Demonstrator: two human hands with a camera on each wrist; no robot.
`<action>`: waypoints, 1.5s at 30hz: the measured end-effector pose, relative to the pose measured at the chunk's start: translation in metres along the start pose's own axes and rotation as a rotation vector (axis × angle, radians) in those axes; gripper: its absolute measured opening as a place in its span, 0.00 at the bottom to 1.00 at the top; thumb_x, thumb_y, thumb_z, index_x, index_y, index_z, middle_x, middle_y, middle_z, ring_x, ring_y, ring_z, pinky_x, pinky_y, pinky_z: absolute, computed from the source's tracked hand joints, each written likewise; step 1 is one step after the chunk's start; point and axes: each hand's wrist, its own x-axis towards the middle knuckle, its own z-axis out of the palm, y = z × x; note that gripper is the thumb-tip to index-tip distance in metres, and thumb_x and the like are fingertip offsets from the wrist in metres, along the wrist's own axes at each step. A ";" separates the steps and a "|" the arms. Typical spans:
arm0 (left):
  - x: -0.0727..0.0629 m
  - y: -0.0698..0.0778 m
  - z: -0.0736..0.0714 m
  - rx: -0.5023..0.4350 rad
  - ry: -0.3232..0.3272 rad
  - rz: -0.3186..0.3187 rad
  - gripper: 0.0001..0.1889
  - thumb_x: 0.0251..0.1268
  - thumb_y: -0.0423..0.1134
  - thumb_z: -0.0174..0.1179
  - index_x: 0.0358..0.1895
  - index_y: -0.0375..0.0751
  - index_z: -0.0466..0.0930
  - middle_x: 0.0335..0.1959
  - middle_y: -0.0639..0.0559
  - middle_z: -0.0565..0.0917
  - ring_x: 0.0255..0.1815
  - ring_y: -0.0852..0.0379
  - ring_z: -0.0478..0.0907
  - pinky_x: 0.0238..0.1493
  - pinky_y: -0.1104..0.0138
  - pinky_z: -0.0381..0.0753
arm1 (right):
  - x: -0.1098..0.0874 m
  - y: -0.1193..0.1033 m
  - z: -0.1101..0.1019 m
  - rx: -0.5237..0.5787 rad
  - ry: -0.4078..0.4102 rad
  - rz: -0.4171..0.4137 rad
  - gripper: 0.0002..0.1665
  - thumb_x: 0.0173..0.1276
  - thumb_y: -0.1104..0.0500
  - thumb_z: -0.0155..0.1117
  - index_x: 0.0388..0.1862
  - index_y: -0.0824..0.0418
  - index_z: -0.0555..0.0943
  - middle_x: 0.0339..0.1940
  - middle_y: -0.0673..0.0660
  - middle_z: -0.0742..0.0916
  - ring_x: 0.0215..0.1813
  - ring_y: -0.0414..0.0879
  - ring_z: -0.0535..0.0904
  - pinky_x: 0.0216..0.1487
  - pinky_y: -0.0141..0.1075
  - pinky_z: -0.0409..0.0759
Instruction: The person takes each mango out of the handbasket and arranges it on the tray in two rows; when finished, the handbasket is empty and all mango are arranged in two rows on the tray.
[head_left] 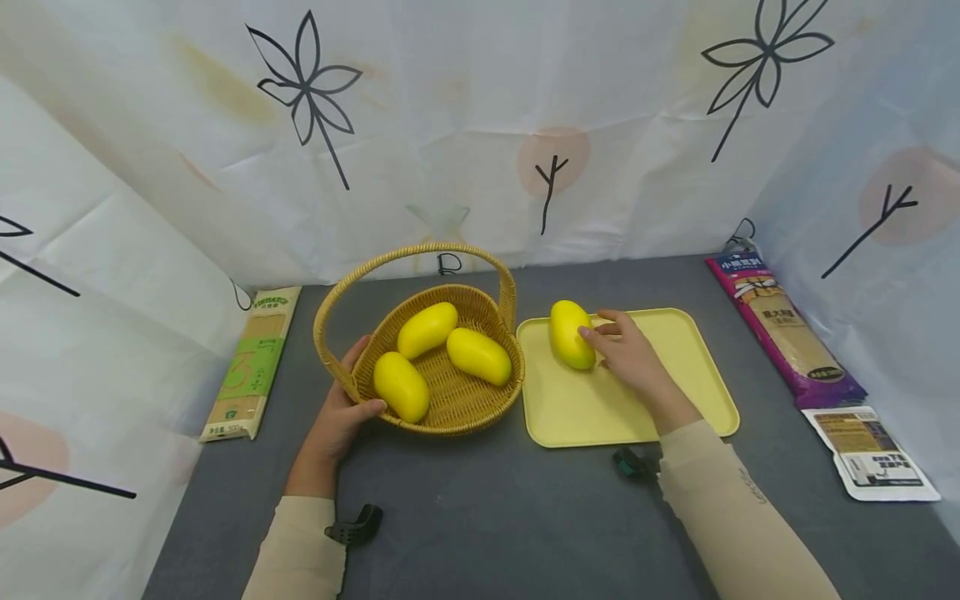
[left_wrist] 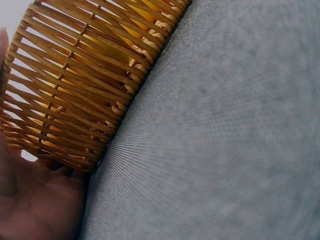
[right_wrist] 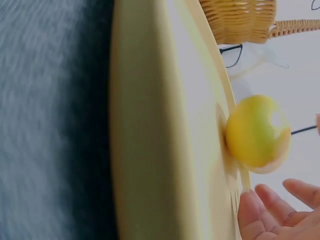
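On the left, my left hand (head_left: 337, 421) grips the side of a wicker basket (head_left: 457, 410), its thumb over the rim and its fingers on the outside. Three yellow mangoes (head_left: 478, 357) lie inside the basket. To the right, a single mango (head_left: 572, 335) rests on a pale yellow tray (head_left: 577, 421), near its left edge. My right hand (head_left: 630, 358) is beside that mango, thumb and fingers loosely spread at its right side. In the right wrist view a small gap shows between the fingertips (right_wrist: 267, 197) and the mango (right_wrist: 257, 132).
A pack of noodles (head_left: 251, 367) lies at the table's left edge. Along the right edge are a purple noodle pack (head_left: 787, 329) and a white pouch (head_left: 873, 454). Patterned curtains (head_left: 450, 125) enclose the grey table (head_left: 480, 525). The basket's tall handle (head_left: 420, 249) arches over it.
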 end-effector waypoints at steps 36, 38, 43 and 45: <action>-0.001 0.003 0.002 0.035 0.019 -0.030 0.56 0.66 0.24 0.72 0.91 0.53 0.49 0.88 0.44 0.55 0.82 0.48 0.59 0.74 0.66 0.65 | -0.043 -0.039 0.003 0.579 -0.193 -0.535 0.45 0.88 0.30 0.37 0.82 0.63 0.70 0.68 0.71 0.81 0.63 0.66 0.80 0.60 0.49 0.81; -0.001 0.003 0.002 0.034 0.018 -0.030 0.56 0.66 0.25 0.73 0.91 0.52 0.49 0.88 0.44 0.55 0.82 0.48 0.59 0.74 0.66 0.66 | -0.044 -0.039 0.009 0.574 -0.233 -0.552 0.46 0.88 0.30 0.37 0.83 0.64 0.68 0.69 0.73 0.79 0.64 0.66 0.79 0.61 0.50 0.80; -0.001 0.003 0.002 0.030 0.016 -0.025 0.56 0.67 0.28 0.75 0.91 0.51 0.48 0.88 0.44 0.55 0.82 0.48 0.59 0.74 0.66 0.65 | -0.045 -0.041 0.026 0.545 -0.341 -0.580 0.39 0.90 0.35 0.35 0.83 0.58 0.70 0.71 0.74 0.76 0.67 0.67 0.77 0.62 0.53 0.78; -0.001 0.003 0.002 0.031 0.017 -0.025 0.56 0.67 0.27 0.75 0.91 0.51 0.49 0.88 0.44 0.55 0.82 0.48 0.59 0.74 0.66 0.65 | -0.046 -0.042 0.034 0.534 -0.373 -0.582 0.37 0.91 0.38 0.34 0.83 0.57 0.70 0.72 0.74 0.76 0.68 0.69 0.76 0.63 0.54 0.78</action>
